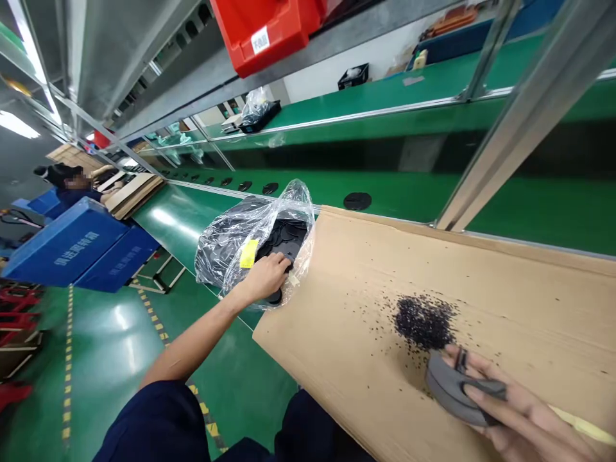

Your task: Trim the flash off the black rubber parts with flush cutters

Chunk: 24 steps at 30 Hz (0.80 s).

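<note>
My left hand point(268, 274) is at the mouth of a clear plastic bag point(219, 247) filled with dark flat parts. Its fingers are curled over a black plastic part point(289, 262) at the opening, with the fingertips partly hidden. A yellow label point(249, 254) shows on the bag. At the lower right, my right hand point(514, 401) is closed around a grey curved plastic part point(455, 391), thumb on top. Just beyond this part, a heap of tiny black pieces point(423, 321) is spread on a cardboard sheet point(337, 308), with loose ones scattered around it.
Round black parts point(357, 201) lie in a row on the green belt point(312, 183) behind. A metal post point(510, 122) rises at the cardboard's far edge. Overhead hangs a red bin point(269, 38). Blue boxes point(72, 247) and another person point(72, 186) are at the left.
</note>
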Tool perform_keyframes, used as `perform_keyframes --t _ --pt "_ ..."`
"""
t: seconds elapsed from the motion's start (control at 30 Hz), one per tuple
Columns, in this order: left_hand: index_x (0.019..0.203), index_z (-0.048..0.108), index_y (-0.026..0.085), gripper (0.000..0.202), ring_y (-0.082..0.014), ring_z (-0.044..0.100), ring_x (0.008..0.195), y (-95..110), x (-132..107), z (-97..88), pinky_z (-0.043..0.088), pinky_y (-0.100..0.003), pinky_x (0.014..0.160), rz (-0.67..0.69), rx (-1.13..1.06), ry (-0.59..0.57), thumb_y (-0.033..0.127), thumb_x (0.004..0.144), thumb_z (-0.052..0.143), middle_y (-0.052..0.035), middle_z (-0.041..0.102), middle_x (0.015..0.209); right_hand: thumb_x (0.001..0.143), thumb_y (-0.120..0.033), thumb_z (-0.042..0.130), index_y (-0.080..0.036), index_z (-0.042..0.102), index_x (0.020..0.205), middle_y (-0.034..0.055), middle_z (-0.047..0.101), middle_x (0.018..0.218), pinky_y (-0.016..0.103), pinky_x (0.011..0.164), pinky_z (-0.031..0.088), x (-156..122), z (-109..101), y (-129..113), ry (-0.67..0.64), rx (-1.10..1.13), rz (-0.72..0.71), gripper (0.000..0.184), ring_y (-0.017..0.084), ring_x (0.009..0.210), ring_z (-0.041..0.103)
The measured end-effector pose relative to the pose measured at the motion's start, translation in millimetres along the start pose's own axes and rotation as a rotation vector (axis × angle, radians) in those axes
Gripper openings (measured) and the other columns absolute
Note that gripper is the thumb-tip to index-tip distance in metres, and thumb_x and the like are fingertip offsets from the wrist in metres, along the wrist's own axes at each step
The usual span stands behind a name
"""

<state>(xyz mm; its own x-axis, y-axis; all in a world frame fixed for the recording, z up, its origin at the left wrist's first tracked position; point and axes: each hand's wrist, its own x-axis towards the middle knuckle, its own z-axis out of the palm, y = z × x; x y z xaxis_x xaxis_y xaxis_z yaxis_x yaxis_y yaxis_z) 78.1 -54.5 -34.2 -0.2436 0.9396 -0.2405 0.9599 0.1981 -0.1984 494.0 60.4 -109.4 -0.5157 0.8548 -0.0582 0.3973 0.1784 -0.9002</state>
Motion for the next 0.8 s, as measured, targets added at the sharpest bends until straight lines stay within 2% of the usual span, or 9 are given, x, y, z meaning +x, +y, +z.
perform_keyframes --t 0.13,0.23,0.3,0.4,0.47,0.53,0.6,0.67,0.8 --pt "0.116 0.063 0.012 0.026 -0.0311 0.063 0.106 -14 23 1.8 0.051 -0.040 0.088 -0.052 -0.050 0.095 0.013 0.090 0.062 -0.0165 0.068 0.110 0.080 -0.054 0.072 -0.031 0.074 0.108 0.0142 0.077 0.108 0.037 0.066 0.066 1 6 -18 -0.146 0.390 0.167 0.036 0.036 0.097 0.075" --pt "0.102 0.066 0.013 0.015 -0.0289 0.065 0.098 -24 27 -8.8 0.051 -0.038 0.086 -0.045 -0.118 0.160 0.010 0.088 0.064 -0.0132 0.070 0.099 0.074 -0.052 0.079 -0.031 0.076 0.104 0.0115 0.076 0.112 0.034 0.074 0.065 -1 6 -18 -0.114 0.376 0.182 0.037 0.035 0.106 0.073" --pt "0.101 0.067 0.015 0.011 -0.0247 0.066 0.092 -18 23 -17.3 0.053 -0.035 0.082 -0.013 -0.183 0.207 0.014 0.093 0.059 -0.0102 0.070 0.095 0.072 -0.054 0.081 -0.029 0.076 0.106 0.0105 0.076 0.115 0.033 0.077 0.064 -4 7 -21 -0.073 0.328 0.183 0.042 0.034 0.110 0.071" --pt "0.108 0.066 0.017 0.017 -0.0176 0.067 0.081 21 14 -25.2 0.054 -0.027 0.072 0.169 -0.565 0.308 0.026 0.099 0.055 -0.0059 0.070 0.092 0.074 -0.055 0.082 -0.023 0.074 0.107 0.0118 0.076 0.110 0.034 0.081 0.063 -5 14 -35 -0.067 0.371 0.171 0.047 0.031 0.104 0.073" --pt "0.112 0.067 0.017 0.022 -0.0155 0.067 0.078 64 9 -26.5 0.055 -0.024 0.069 0.353 -0.930 0.334 0.033 0.099 0.058 -0.0053 0.071 0.092 0.075 -0.056 0.082 -0.020 0.072 0.103 0.0111 0.077 0.099 0.035 0.081 0.062 -2 21 -48 -0.115 0.454 0.188 0.047 0.028 0.093 0.074" --pt "0.113 0.068 0.018 0.023 -0.0153 0.068 0.080 111 7 -25.3 0.056 -0.024 0.070 0.501 -1.115 0.326 0.033 0.099 0.059 -0.0065 0.073 0.098 0.075 -0.057 0.083 -0.018 0.072 0.103 0.0088 0.077 0.094 0.035 0.079 0.061 1 26 -59 -0.173 0.533 0.223 0.048 0.024 0.086 0.073" --pt "0.115 0.068 0.019 0.022 -0.0167 0.069 0.085 150 7 -21.5 0.058 -0.027 0.077 0.598 -1.156 0.361 0.030 0.100 0.057 -0.0076 0.074 0.103 0.075 -0.054 0.085 -0.018 0.073 0.105 0.0066 0.076 0.094 0.032 0.079 0.060 3 27 -64 -0.205 0.600 0.250 0.048 0.022 0.084 0.071" --pt "0.118 0.067 0.019 0.023 -0.0182 0.070 0.090 176 9 -15.3 0.059 -0.030 0.083 0.635 -1.141 0.433 0.028 0.101 0.055 -0.0083 0.074 0.104 0.076 -0.050 0.085 -0.018 0.075 0.106 0.0051 0.075 0.094 0.031 0.080 0.058 1 24 -66 -0.210 0.641 0.262 0.046 0.020 0.085 0.070" --pt "0.124 0.064 0.018 0.027 -0.0183 0.069 0.089 191 11 -1.9 0.060 -0.032 0.081 0.638 -1.054 0.543 0.029 0.102 0.053 -0.0085 0.073 0.102 0.080 -0.047 0.083 -0.018 0.076 0.107 0.0039 0.075 0.092 0.029 0.079 0.056 -6 19 -65 -0.156 0.616 0.248 0.040 0.018 0.082 0.067"
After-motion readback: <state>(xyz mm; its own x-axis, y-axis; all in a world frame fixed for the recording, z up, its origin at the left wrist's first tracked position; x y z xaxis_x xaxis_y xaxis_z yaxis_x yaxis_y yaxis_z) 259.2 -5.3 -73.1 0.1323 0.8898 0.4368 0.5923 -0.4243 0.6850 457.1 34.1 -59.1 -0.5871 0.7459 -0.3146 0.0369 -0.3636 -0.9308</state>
